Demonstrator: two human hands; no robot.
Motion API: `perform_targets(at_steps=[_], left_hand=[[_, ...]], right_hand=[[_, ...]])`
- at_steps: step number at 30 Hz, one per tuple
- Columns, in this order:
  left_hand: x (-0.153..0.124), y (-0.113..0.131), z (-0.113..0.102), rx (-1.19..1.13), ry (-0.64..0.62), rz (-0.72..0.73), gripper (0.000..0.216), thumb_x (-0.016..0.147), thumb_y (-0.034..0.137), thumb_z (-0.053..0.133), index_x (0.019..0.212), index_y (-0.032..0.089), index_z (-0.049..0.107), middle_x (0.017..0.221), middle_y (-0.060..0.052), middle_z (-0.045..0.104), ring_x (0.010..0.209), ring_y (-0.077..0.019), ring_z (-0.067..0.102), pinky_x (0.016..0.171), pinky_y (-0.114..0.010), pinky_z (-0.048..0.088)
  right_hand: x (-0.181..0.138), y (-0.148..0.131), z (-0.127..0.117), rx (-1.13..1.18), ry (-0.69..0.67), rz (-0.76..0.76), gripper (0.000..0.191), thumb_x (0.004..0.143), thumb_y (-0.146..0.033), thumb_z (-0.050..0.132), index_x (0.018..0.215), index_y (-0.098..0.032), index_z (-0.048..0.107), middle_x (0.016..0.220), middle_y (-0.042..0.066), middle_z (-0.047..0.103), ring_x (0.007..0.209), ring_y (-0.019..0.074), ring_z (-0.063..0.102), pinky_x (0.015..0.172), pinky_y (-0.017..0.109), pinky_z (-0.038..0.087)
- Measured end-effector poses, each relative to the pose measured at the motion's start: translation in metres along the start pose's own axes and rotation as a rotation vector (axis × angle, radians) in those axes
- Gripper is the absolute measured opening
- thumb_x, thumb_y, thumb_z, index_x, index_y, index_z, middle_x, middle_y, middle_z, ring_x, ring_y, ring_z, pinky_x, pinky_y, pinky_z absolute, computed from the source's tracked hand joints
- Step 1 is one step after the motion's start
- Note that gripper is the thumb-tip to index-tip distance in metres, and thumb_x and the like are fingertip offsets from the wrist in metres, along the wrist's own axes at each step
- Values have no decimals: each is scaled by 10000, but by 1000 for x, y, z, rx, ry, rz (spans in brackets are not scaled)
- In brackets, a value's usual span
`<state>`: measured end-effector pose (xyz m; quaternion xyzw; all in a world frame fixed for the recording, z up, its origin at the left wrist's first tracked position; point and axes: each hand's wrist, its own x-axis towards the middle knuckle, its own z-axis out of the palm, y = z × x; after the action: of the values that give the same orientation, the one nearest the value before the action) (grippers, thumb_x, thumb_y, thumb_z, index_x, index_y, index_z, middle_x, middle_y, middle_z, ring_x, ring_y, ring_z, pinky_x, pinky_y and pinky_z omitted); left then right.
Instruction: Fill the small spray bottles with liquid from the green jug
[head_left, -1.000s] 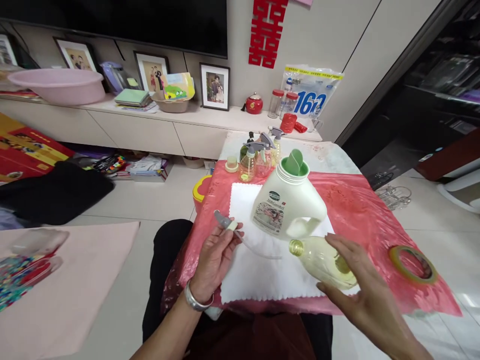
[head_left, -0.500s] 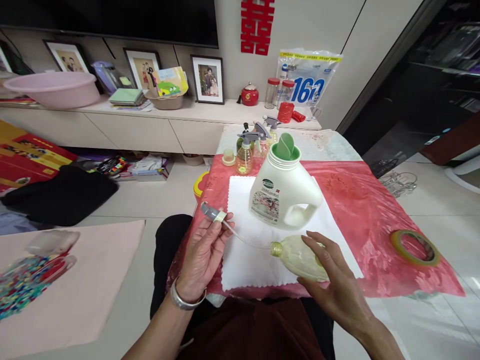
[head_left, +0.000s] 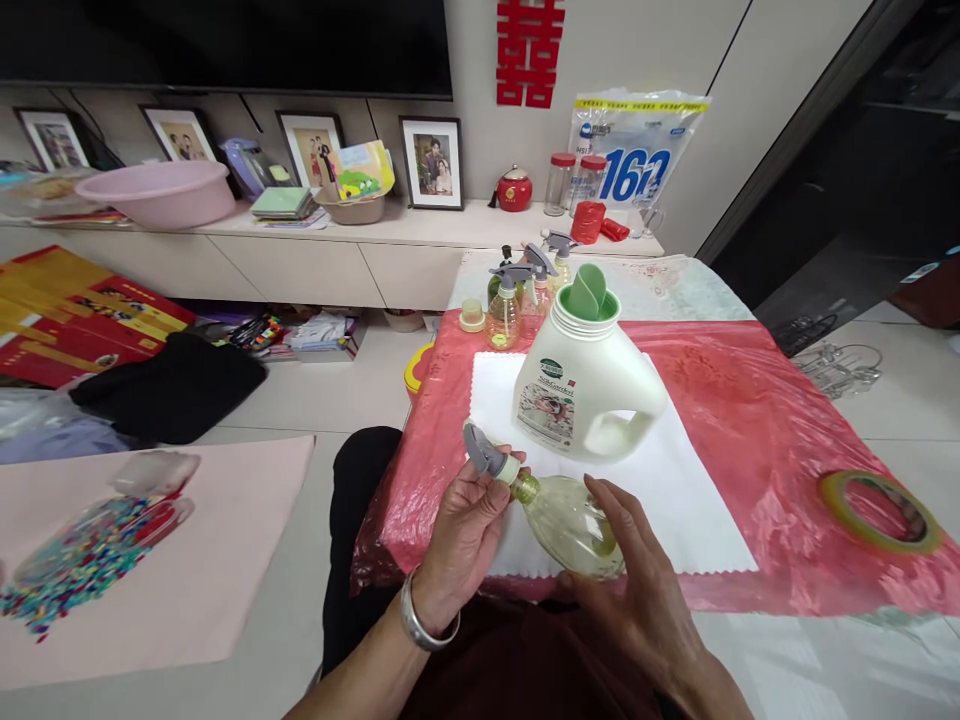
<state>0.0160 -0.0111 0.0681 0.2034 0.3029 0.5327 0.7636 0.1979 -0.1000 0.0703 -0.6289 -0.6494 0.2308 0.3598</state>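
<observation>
My left hand (head_left: 469,525) is closed on a grey spray nozzle (head_left: 489,456) with a pale collar, at the neck of a clear yellowish bottle (head_left: 566,520). The nozzle's tube no longer shows outside the bottle. Fingers of my right hand (head_left: 637,570) wrap round the bottle's base, which lies tilted on its side. Whether the collar is threaded on, I cannot tell. Just behind stands a large cream detergent jug (head_left: 585,385) with a green spout (head_left: 587,292), on a white scalloped cloth (head_left: 694,505).
Several spray bottles (head_left: 504,315) and a pale cap (head_left: 472,315) stand behind the jug. A tape roll (head_left: 879,510) lies on the red plastic cover (head_left: 750,410) at right. Colourful small pieces (head_left: 82,560) lie on a pink surface (head_left: 217,560) at left.
My left hand has moved right, bringing the nozzle to the bottle's mouth, and the tube has gone into the bottle. My right hand still holds the bottle, now tilted more. The view has shifted left.
</observation>
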Motion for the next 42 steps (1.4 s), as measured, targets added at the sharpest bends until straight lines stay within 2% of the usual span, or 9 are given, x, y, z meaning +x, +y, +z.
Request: perform_targets(at_steps=[5,11,16,22,28,33,36,42], left_hand=[[0,-6,-2,16,-36,7,350,712,258,885,1036,213,761,1038,-43,769,987,-165,676,917,-270,491],[-1,-7,-3,28,-30,-9,380,691,282,900,1033,211,753,1038,-46,770,1025,-198,677,985,-328,457],[-2,-6,0,20,-73,-43,377,685,277,905,1021,204,749,1014,-44,771,1009,-202,691,946,-317,477],[-2,-7,-2,33,-69,-69,299,659,304,920,896,206,765,1015,-44,782,1026,-215,697,1003,-346,466],[-3,-5,-5,78,-110,-51,361,690,296,902,1017,234,764,1022,-35,774,1049,-216,693,1012,-356,456],[-4,-1,-3,112,-140,-77,344,700,309,895,1008,226,765,1051,-58,777,1079,-235,688,1048,-388,438],[-5,0,-3,112,-143,-91,349,703,319,892,1014,229,763,1066,-60,771,1139,-261,670,1093,-425,412],[-6,2,0,138,-175,-99,365,751,343,856,1082,233,749,1104,-69,752,1148,-259,659,1090,-419,424]], right_hand=[[-2,0,7,26,33,24,765,815,-215,637,1499,-345,320,1440,53,420,1295,220,495,1032,360,523],[-2,-1,9,-12,83,-16,759,812,-232,644,1496,-331,330,1428,71,417,1283,244,492,1025,401,527],[-3,1,12,17,65,-37,761,829,-253,649,1511,-321,317,1421,87,421,1265,258,510,1009,408,539],[-6,8,14,78,68,-34,742,846,-293,656,1509,-302,325,1428,90,441,1279,257,517,1038,393,521],[-6,11,12,146,63,-23,709,860,-402,685,1482,-293,363,1386,93,495,1237,257,557,1011,379,541],[-6,12,9,160,87,-49,739,849,-413,713,1490,-289,366,1384,105,501,1231,273,560,1003,400,545],[-8,12,13,257,72,11,747,831,-432,730,1483,-308,386,1383,104,512,1199,286,581,1009,444,538],[-9,12,23,713,-29,291,711,833,-486,712,1466,-361,411,1438,81,533,1241,297,584,942,412,571]])
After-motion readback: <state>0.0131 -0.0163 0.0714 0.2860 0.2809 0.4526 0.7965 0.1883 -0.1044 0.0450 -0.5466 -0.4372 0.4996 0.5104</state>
